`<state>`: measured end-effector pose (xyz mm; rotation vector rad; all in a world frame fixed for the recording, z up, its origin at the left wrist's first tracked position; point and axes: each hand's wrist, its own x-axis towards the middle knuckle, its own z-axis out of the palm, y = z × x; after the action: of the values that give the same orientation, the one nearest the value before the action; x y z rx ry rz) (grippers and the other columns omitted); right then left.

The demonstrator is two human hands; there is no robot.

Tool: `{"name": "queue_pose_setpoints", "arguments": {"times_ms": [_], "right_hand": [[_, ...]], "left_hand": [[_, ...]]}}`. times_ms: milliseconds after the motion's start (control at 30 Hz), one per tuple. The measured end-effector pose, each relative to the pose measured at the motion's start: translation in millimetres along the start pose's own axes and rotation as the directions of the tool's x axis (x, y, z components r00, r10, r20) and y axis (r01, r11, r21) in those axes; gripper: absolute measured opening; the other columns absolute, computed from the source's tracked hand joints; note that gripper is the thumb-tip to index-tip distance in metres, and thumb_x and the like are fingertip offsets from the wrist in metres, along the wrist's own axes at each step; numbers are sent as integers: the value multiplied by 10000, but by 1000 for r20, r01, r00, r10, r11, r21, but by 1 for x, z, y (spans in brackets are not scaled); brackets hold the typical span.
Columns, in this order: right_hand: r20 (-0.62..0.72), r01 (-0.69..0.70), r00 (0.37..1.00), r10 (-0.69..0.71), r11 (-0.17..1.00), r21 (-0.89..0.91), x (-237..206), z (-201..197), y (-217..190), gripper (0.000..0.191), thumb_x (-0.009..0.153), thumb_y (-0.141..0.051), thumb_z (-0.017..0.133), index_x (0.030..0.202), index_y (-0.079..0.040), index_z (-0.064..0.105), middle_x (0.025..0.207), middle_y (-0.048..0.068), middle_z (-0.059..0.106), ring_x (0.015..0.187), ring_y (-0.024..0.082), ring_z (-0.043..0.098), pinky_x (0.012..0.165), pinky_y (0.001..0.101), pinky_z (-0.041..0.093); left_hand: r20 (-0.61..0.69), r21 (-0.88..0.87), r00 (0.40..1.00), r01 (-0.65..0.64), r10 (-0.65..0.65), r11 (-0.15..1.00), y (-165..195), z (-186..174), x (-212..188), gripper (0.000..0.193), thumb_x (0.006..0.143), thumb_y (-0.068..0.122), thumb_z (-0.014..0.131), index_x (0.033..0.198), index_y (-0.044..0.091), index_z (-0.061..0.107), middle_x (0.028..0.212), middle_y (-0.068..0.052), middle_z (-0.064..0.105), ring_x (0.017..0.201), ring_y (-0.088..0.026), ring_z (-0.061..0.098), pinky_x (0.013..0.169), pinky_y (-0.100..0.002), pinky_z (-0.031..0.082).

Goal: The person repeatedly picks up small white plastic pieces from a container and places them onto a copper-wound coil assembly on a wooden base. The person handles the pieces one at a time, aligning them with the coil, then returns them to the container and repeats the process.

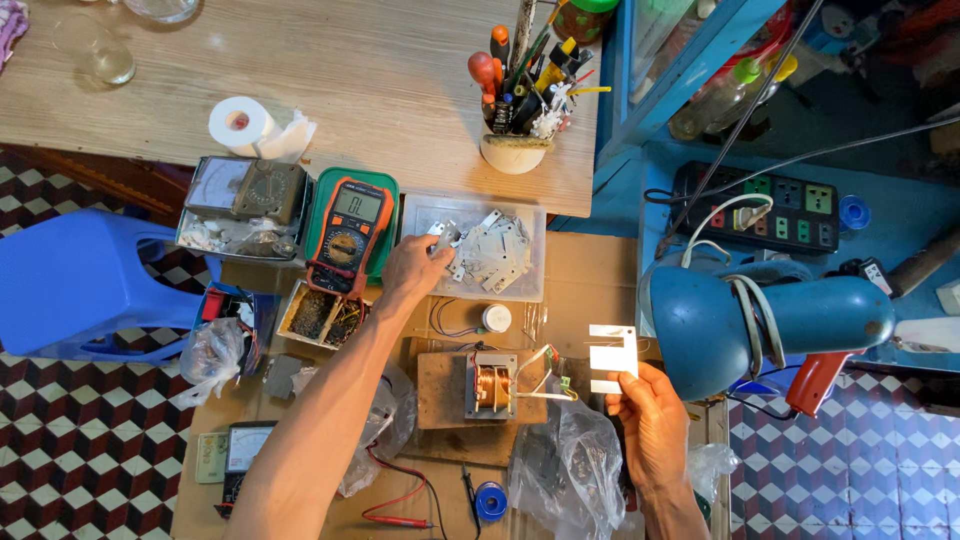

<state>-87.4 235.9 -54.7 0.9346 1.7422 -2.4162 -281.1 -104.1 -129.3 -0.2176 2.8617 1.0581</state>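
While the right hand (648,420) pinches an E-shaped steel plate (612,357) by its lower edge, the left hand (415,268) closes on another plate (445,236) — apparently just one — at the clear tray (530,290) of plates. Thin, stiff, light, sharp-edged — best gripped by the edges. Between the hands sits a copper coil (491,386).

E-shaped metal plate (612,358) held upright; small plate (445,236), perhaps I-shaped, over the tray

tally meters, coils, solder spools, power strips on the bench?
Meters: 4, orange multimeter, grey analog meter, 2 small ones lower left
Copper coil: 1
Solder spool: 1
Power strip: 1
Total: 7
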Motion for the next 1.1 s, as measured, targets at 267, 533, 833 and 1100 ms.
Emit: {"name": "queue_pose_setpoints", "arguments": {"times_ms": [267,533,833,1100], "right_hand": [[-104,8,994,-29,981,-194,-51,-5,14,271,1009,-116,578,1205,54,654,1022,115,707,822,185,704,731,298,584],[-70,68,994,-84,976,-205,-82,18,51,302,989,-109,619,1224,70,679,990,118,734,771,185,704,695,284,585],[-139,120,980,-143,979,-163,-89,34,66,283,999,-144,622,1165,83,661,935,110,713,720,188,716,656,291,594],[-62,147,987,-149,988,-44,-88,34,82,289,1020,-176,612,1167,64,673,911,78,687,728,163,713,656,265,582]], "left_hand": [[-254,-200,967,-58,5,978,18,-6,-32,185,949,216,728,1006,43,764,903,-148,758,787,-287,709,696,-422,552],[-121,-767,991,-61,-50,638,-19,-42,-149,358,991,214,667,1276,1,622,1140,-89,763,994,-114,728,809,-238,585],[285,-753,880,451,-380,480,-13,-73,-283,404,929,337,671,1219,58,702,1013,-26,761,868,-104,716,670,-252,516],[233,-819,831,447,-504,359,1,-75,-333,360,918,332,704,1125,37,717,987,-38,755,885,-134,723,685,-277,524]]}}
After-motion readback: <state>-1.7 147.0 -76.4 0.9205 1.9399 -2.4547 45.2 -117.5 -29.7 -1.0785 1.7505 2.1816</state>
